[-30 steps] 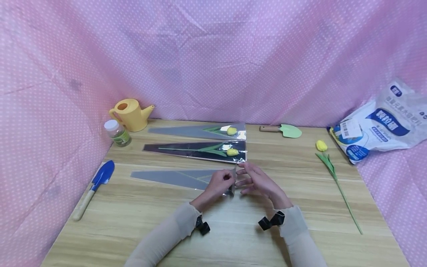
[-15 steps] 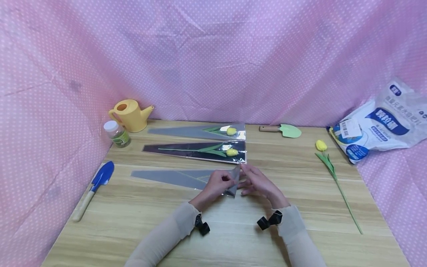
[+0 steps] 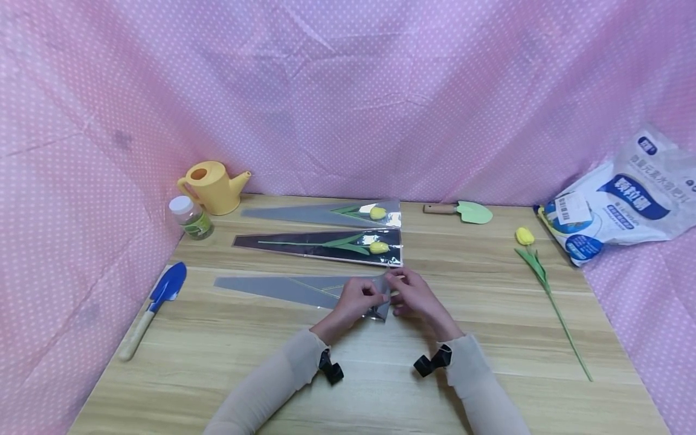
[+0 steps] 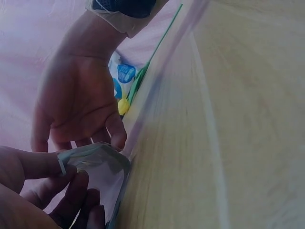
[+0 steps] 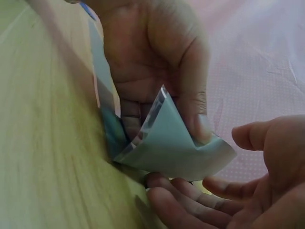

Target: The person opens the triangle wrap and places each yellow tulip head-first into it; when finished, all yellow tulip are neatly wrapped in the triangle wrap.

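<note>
A tapered grey flower sleeve [image 3: 277, 289] lies on the table in front of me, its wide end lifted and bent. My left hand [image 3: 356, 299] pinches the film near that end between thumb and fingers. In the right wrist view the film [image 5: 167, 138] folds up into a pointed flap under the left thumb. Close to the sleeve's mouth is my right hand [image 3: 418, 299]. Its relaxed fingers [image 5: 190, 200] reach under the film edge, with the thumb standing apart. Behind lie a dark sleeve [image 3: 288, 243] and another grey sleeve [image 3: 288, 214], each with a yellow tulip inside.
A loose yellow tulip [image 3: 549, 290] lies on the right, near a white printed bag [image 3: 614, 199]. At the back is a green trowel [image 3: 473, 212]. A blue trowel [image 3: 168, 282], a jar [image 3: 193, 219] and a yellow watering can [image 3: 214, 190] are on the left.
My right hand has shifted slightly left, its fingers closer to the sleeve's wide end. The film flap there has swung to the right. The left hand keeps its pinch in nearly the same place.
</note>
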### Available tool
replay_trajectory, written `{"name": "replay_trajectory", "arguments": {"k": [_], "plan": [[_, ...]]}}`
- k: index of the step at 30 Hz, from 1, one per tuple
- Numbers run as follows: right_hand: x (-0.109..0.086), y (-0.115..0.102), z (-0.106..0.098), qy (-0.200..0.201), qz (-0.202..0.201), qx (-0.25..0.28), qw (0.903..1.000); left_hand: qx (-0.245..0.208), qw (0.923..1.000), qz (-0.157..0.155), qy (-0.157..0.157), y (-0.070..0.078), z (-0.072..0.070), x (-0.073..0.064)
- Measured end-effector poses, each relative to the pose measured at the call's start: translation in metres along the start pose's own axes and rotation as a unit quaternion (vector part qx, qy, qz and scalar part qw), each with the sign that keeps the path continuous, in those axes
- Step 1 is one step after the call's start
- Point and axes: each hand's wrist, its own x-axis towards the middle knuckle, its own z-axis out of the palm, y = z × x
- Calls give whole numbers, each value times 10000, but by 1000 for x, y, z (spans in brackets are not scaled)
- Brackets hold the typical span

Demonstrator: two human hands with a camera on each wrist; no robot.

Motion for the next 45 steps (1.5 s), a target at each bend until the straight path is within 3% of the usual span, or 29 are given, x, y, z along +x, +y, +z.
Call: {"name": "replay_trajectory", "arguments": {"k": [10, 25, 36, 45], "plan": [[1, 1, 1, 422, 97, -217, 9988, 17, 9999, 100, 0, -2, 1, 1], [0, 3, -14, 340, -118, -217, 9991, -387, 9974, -446, 412, 0, 3, 3], [1, 1, -19, 340, -333, -727, 9962, -527, 9957, -594, 475, 7, 5, 6], [3, 3, -21, 296, -507, -945, 9938, -388, 9948, -621, 709, 9, 7, 13]]}}
